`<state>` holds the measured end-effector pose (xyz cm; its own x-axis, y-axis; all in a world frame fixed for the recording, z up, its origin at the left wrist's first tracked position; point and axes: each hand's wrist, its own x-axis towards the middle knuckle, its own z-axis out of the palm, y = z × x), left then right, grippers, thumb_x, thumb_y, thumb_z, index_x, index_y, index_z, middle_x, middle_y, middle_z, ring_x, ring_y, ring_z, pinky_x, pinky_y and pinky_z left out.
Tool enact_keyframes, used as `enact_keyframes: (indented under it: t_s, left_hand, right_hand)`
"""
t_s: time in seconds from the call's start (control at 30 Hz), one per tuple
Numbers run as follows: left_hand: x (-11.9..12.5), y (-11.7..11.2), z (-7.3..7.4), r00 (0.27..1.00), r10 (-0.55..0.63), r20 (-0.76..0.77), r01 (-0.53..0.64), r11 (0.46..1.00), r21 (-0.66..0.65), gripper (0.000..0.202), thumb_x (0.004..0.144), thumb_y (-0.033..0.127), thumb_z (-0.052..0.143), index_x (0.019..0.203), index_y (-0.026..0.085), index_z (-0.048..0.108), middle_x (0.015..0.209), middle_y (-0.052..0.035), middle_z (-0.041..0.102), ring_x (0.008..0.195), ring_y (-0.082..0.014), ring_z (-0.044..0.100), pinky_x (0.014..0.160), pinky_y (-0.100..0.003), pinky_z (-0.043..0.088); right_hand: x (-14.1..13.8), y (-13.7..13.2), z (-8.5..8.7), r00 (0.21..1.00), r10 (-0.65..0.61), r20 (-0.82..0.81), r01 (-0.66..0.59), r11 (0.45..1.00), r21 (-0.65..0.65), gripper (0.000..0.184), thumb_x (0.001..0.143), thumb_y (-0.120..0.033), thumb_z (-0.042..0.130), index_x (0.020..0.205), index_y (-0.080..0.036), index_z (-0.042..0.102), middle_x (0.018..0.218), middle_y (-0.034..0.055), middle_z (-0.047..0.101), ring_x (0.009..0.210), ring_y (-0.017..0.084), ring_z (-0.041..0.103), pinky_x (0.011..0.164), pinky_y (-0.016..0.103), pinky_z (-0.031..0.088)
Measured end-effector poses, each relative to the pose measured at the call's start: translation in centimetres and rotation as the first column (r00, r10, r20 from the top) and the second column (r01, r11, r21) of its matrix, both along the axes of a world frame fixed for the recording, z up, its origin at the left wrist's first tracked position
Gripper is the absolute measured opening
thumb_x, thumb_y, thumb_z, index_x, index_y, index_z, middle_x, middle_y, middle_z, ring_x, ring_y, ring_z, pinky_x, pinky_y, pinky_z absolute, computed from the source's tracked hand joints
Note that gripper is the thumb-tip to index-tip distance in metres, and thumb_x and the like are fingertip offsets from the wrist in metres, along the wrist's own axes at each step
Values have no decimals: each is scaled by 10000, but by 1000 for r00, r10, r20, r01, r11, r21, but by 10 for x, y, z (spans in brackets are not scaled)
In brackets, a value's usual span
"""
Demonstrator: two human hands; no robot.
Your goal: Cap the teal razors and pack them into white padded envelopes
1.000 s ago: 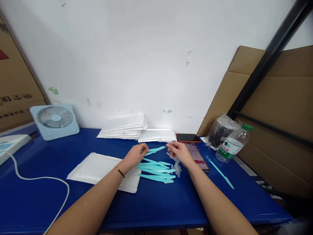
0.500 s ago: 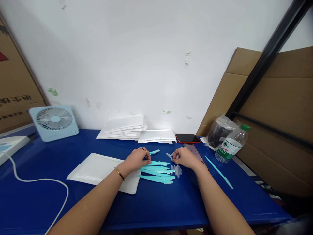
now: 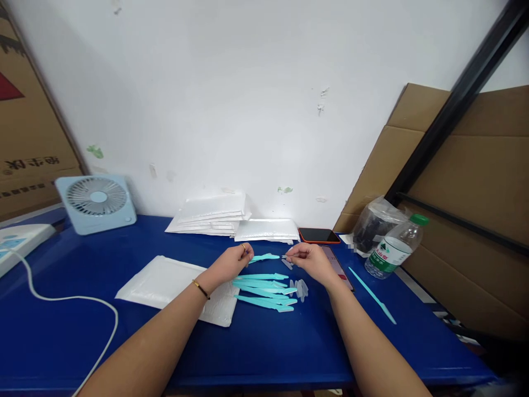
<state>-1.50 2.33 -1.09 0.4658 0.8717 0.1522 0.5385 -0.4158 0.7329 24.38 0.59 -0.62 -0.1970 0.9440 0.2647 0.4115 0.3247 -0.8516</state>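
My left hand [image 3: 236, 262] pinches the handle end of a turquoise eyebrow razor [image 3: 265, 257], its blade end pointing right. Facing that end, my right hand [image 3: 308, 260] has its fingertips closed on a small clear blade cap [image 3: 284, 256], mostly hidden by the fingers. Just below those fingertips lies another loose cap [image 3: 286, 264]. Several turquoise razors [image 3: 264, 289] lie side by side under my hands, blade ends to the right. Beside them is a small cluster of clear caps [image 3: 302, 289]. A white bubble mailer [image 3: 165, 281] lies partly beneath my left forearm.
Along the wall are stacked white mailers [image 3: 209, 212] and an orange-edged phone [image 3: 319, 236]. A second phone [image 3: 336, 264] is beside my right wrist. Farther right are a single turquoise razor [image 3: 372, 295] and a water bottle [image 3: 390, 251]. A blue fan [image 3: 98, 201] and white cable [image 3: 82, 298] are left.
The razor in my left hand has shifted slightly right. My right hand has lifted a cap from near the loose ones and now holds it close to the razor's tip.
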Motion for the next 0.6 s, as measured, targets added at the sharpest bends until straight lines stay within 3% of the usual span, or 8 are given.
enact_keyframes:
  t_s: [0.17, 0.33, 0.6]
  left_hand:
    - [0, 4, -1, 999, 22, 28, -21, 999, -26, 267, 813, 414, 390, 792, 180, 516, 633, 14, 554, 558, -117, 467, 530, -230, 335]
    - [0, 2, 1, 1000, 13, 26, -12, 999, -33, 271, 817, 421, 390, 801, 184, 520, 639, 13, 559, 566, -120, 475, 529, -227, 336]
    - [1, 4, -2, 999, 22, 26, -21, 999, -31, 285, 820, 430, 391, 810, 179, 526, 641, 8, 570, 563, -123, 490, 536, -232, 347]
  right_hand:
    - [-6, 0, -1, 990, -30, -138, 25, 999, -35, 312, 612, -395, 722, 774, -154, 609, 724, 59, 681, 689, 199, 646, 630, 304, 509]
    - [-10, -4, 2, 992, -34, -123, 30, 999, -31, 286, 605, -350, 734, 758, -156, 589, 749, 67, 685, 701, 201, 650, 604, 286, 503]
    - [-14, 1, -7, 994, -22, -103, 22, 1000, -4, 285, 601, -355, 729, 762, -154, 608, 754, 60, 681, 693, 190, 648, 580, 267, 496]
